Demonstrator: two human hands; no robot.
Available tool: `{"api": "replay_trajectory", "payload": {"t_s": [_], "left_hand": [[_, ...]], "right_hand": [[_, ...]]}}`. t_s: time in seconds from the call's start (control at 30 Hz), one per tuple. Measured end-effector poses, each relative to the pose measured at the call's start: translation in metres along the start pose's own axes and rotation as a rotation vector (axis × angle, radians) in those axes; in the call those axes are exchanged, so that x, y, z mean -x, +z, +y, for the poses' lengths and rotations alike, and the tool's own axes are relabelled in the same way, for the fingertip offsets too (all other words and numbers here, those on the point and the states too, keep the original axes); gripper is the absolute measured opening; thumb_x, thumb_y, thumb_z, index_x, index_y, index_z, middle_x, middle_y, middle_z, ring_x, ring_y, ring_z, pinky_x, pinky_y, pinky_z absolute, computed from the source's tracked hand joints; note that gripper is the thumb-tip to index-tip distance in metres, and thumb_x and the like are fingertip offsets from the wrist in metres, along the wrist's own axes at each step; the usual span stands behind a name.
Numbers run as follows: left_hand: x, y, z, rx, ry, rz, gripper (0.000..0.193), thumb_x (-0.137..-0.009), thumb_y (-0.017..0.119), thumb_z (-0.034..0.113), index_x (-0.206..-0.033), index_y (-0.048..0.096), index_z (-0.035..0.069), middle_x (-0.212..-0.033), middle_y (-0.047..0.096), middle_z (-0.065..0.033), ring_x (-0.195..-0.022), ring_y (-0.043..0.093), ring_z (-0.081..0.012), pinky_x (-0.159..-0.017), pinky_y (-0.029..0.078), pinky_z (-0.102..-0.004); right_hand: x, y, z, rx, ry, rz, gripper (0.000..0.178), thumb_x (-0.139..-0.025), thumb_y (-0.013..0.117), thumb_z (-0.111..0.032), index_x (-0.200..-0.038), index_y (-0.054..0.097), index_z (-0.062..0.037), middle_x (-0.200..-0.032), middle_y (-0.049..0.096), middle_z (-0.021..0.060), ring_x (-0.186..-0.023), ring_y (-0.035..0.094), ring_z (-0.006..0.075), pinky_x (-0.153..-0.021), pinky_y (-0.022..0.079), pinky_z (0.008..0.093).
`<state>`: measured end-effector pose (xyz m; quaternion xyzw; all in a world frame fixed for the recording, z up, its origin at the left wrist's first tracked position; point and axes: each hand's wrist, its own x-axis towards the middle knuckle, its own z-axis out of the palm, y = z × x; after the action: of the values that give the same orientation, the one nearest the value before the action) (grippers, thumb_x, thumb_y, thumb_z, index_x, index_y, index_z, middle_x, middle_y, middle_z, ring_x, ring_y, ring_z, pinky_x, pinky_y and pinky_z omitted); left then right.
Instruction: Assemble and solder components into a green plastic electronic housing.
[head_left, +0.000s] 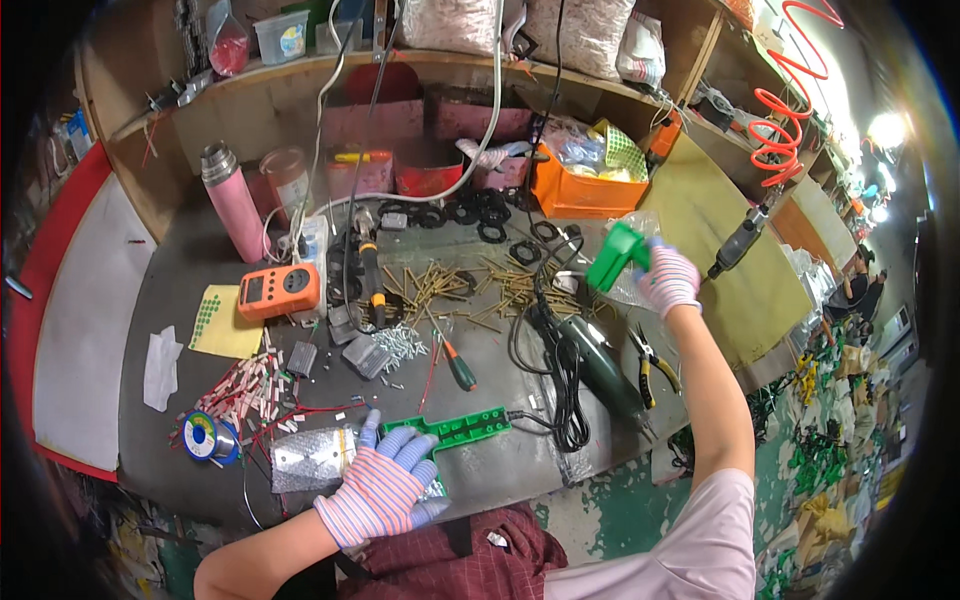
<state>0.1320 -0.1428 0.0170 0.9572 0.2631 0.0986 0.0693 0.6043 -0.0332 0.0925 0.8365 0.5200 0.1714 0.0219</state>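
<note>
My left hand [380, 488], in a striped knit glove, lies over the handle end of a green plastic housing half [468, 428] at the table's near edge. Its fingers and thumb rest around that part and hide some of it. The housing's ribbed inside faces up, and a black cord runs from its right end. My right hand [668, 278], in the same kind of glove, is stretched out to the right, closed on a green plastic housing part [615, 257]. That part is held above the table beside a clear plastic bag [632, 290].
Around me lie a screwdriver [460, 367], pliers [655, 365], a dark green cylindrical tool [600, 365], brass-coloured rods [435, 290], small screws [400, 345], a solder spool [208, 438] and wired parts [250, 390]. An orange bin [580, 190] stands behind. An air screwdriver [740, 245] hangs at right.
</note>
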Motion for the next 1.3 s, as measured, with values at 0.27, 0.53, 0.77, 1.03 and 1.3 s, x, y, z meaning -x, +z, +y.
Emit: {"api": "replay_trajectory", "payload": {"t_s": [0.27, 0.53, 0.77, 1.03, 1.3], "left_hand": [[-0.006, 0.002, -0.007, 0.039, -0.018, 0.000, 0.045, -0.072, 0.067, 0.050, -0.084, 0.060, 0.007, -0.123, 0.057, -0.0158, -0.118, 0.050, -0.0375, -0.109, 0.021, -0.0706], [-0.012, 0.006, -0.013, 0.115, -0.043, 0.056, 0.041, -0.068, 0.071, 0.043, -0.084, 0.061, 0.006, -0.124, 0.058, -0.0152, -0.120, 0.050, -0.0372, -0.111, 0.021, -0.0692], [-0.006, 0.009, -0.006, 0.137, -0.065, 0.028, 0.042, -0.067, 0.071, 0.043, -0.084, 0.063, 0.006, -0.125, 0.058, -0.0154, -0.121, 0.050, -0.0372, -0.111, 0.020, -0.0700], [-0.007, 0.010, -0.008, 0.153, -0.085, 0.032, 0.042, -0.067, 0.069, 0.047, -0.082, 0.064, 0.008, -0.124, 0.059, -0.0147, -0.120, 0.050, -0.0365, -0.111, 0.020, -0.0709], [-0.005, 0.007, -0.009, 0.092, -0.070, 0.001, 0.043, -0.083, 0.058, 0.041, -0.116, 0.066, 0.013, -0.132, 0.058, -0.0121, -0.131, 0.046, -0.0325, -0.113, 0.016, -0.0691]], "right_hand": [[0.082, -0.019, 0.001, -1.676, 0.208, 0.010, 0.046, -0.085, 0.073, -0.025, -0.123, 0.058, -0.0034, -0.081, 0.057, -0.0029, -0.069, 0.054, 0.0059, -0.059, 0.043, 0.0207], [0.195, -0.025, -0.132, -2.022, -0.127, -0.206, 0.030, -0.097, 0.059, -0.033, -0.108, 0.055, -0.0057, -0.077, 0.050, 0.0037, -0.073, 0.052, 0.0178, -0.076, 0.050, 0.0406], [0.202, -0.004, -0.146, -1.701, -0.148, -0.234, 0.031, -0.099, 0.057, -0.036, -0.095, 0.057, -0.0054, -0.086, 0.061, 0.0079, -0.079, 0.060, 0.0193, -0.078, 0.054, 0.0369], [0.218, -0.037, -0.175, -1.323, -0.075, -0.026, 0.013, -0.092, 0.068, -0.013, -0.099, 0.060, -0.0057, -0.086, 0.065, 0.0035, -0.077, 0.059, 0.0159, -0.067, 0.048, 0.0308], [0.215, -0.021, -0.190, -1.271, -0.442, -0.465, 0.035, -0.080, 0.076, -0.005, -0.109, 0.056, -0.0057, -0.096, 0.064, 0.0049, -0.085, 0.062, 0.0167, -0.078, 0.051, 0.0327]]}}
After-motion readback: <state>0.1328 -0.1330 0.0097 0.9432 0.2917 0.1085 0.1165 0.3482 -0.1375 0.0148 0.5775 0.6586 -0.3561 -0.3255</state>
